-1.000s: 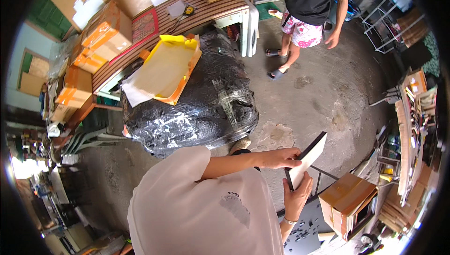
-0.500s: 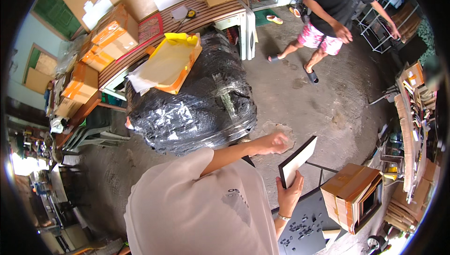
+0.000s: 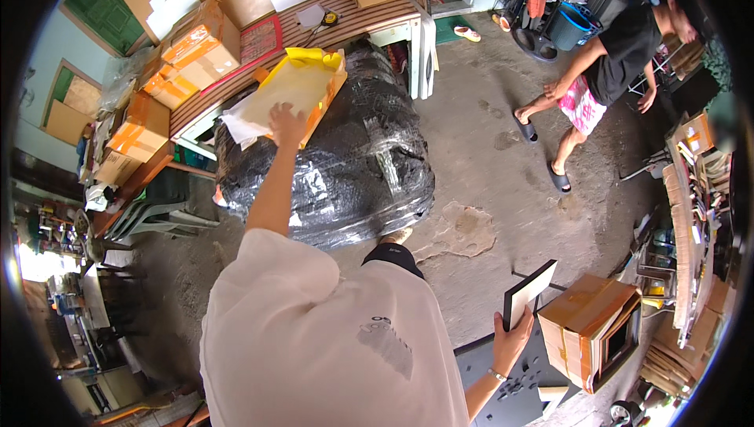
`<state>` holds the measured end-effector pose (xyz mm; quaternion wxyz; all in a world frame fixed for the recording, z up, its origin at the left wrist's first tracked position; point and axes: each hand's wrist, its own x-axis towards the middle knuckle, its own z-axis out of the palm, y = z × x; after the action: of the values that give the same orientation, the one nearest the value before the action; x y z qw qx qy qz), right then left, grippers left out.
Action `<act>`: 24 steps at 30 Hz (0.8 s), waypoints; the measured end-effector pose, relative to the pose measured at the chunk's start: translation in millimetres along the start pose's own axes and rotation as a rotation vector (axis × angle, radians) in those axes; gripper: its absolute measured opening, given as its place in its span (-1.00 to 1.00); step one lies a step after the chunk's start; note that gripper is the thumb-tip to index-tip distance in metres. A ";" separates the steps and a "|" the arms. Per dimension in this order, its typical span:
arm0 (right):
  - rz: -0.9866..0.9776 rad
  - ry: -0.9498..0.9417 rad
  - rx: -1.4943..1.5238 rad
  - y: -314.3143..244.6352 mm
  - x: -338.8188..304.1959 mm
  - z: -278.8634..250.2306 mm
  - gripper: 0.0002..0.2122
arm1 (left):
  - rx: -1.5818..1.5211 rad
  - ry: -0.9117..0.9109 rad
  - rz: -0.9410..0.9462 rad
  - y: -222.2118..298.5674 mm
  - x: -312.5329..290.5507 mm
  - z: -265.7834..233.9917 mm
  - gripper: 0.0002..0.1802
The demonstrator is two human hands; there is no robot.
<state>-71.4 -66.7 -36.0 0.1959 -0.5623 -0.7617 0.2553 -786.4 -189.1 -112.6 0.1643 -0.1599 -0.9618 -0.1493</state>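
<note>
While the left hand point(image 3: 287, 122) lies spread, fingers extended, on the pale sheets in the yellow tray point(image 3: 292, 91) atop the black-wrapped bale point(image 3: 345, 160), the stack overhangs the tray's near edge. Recommended: press flat and draw the top sheet squarely, so the stack does not slide off. Right hand point(image 3: 512, 338) is closed about the lower edge of a thin dark-edged white panel point(image 3: 528, 293), probably a board, beside the cardboard box point(image 3: 591, 326); keep it upright.

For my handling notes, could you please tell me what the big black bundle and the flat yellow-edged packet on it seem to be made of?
The big black bundle looks wrapped in glossy plastic film: wrinkled, shiny, taped. The flat yellow-edged packet, under the left hand, seems matte paper or card.
</note>
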 end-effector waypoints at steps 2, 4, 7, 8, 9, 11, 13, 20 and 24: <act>0.015 0.012 0.008 -10.8 8.2 8.5 -0.37 | 0.181 -0.146 -0.146 -16.0 19.4 10.9 -0.31; 0.050 0.024 0.010 -24.2 19.1 18.4 -0.37 | 0.267 -0.420 -0.246 -5.7 37.4 2.1 -0.18; 0.084 -0.031 0.013 -52.1 42.4 40.6 -0.36 | 0.254 -0.644 -0.188 -22.5 64.7 30.0 0.07; 0.003 -0.009 0.039 -59.4 50.6 53.5 -0.40 | 0.301 -0.798 -0.116 -57.7 85.7 47.3 0.16; -0.025 -0.045 0.100 -71.1 60.9 67.3 -0.40 | 0.367 -0.926 -0.068 -116.8 119.8 54.9 0.25; -0.036 -0.052 0.103 -97.0 74.8 73.0 -0.40 | 0.385 -0.895 0.040 -125.5 120.9 75.5 0.36; -0.001 -0.001 0.044 -111.9 81.8 71.6 -0.39 | 0.321 -0.523 0.112 -45.5 68.3 66.3 0.40; -0.059 -0.077 0.061 -137.9 118.7 108.7 -0.42 | 0.010 -0.874 0.339 -84.0 96.2 65.7 -0.28; -0.046 -0.146 0.047 -157.8 135.4 109.8 -0.38 | -0.261 -1.118 0.501 -113.3 141.0 56.8 -0.62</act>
<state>-294.5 7.0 -25.3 0.1588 -0.5199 -0.7805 0.3086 -968.2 -235.9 -139.1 -0.3547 -0.4533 -0.8095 -0.1160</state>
